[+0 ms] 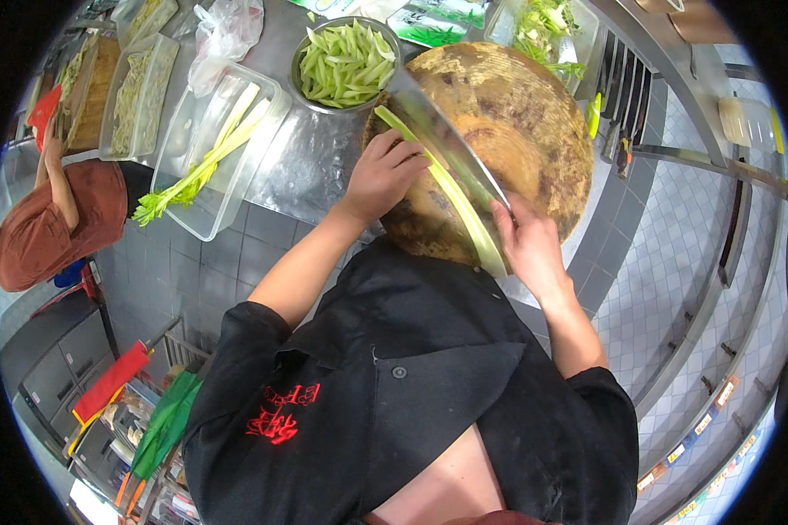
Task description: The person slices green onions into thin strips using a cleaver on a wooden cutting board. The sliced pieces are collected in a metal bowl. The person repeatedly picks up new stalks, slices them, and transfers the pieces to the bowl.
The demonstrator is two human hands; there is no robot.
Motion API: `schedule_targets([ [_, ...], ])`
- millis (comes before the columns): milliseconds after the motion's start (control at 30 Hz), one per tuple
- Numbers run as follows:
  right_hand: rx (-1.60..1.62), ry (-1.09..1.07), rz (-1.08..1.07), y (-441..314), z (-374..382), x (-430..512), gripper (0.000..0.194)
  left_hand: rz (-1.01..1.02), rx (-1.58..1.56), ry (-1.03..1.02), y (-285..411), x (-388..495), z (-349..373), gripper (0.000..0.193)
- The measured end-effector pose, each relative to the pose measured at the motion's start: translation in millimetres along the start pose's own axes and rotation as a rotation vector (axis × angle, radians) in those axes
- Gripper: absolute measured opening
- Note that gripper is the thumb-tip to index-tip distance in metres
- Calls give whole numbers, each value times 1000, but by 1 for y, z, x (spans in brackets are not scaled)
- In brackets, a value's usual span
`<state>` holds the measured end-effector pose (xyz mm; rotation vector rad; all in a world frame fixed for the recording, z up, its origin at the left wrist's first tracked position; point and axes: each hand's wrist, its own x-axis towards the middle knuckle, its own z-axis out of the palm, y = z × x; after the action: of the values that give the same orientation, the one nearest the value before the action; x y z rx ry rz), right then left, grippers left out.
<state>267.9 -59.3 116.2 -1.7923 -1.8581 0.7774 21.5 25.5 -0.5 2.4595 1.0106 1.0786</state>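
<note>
A celery stalk (456, 193) lies across the near left part of a round wooden chopping block (505, 98). My left hand (387, 172) rests with bent fingers on the stalk's upper end. Gripped in my right hand (528, 239) is a cleaver (450, 125), its wide blade slanting over the block just right of the stalk. A metal bowl (295, 75) of slant-cut celery pieces (348, 62) stands beyond my left hand, close to the block. More celery stalks (226, 141) with leaves lie across a clear plastic container (213, 226) on the left.
Plastic tubs of shredded food (136, 98), a plastic bag (226, 33) and a wooden board (94, 92) sit at the upper left. A co-worker (72, 210) stands at the far left. A container of celery trimmings (548, 33) and a knife rack (624, 85) are beyond the block.
</note>
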Motion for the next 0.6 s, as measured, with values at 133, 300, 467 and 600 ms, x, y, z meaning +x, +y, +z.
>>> schedule_targets([
  [133, -29, 35, 201, 7, -10, -1, 26, 22, 93, -79, 1, 6, 0, 15],
  [300, 6, -2, 309, 14, -27, -1, 30, 27, 14, -100, -4, 18, 8, 19],
  [467, 105, -74, 377, 15, -26, -1, 30, -20, -66, -17, -3, 18, 11, 16],
  [600, 140, -182, 414, 19, -19, 4, 29, -56, -79, -7, -4, 17, 12, 19],
])
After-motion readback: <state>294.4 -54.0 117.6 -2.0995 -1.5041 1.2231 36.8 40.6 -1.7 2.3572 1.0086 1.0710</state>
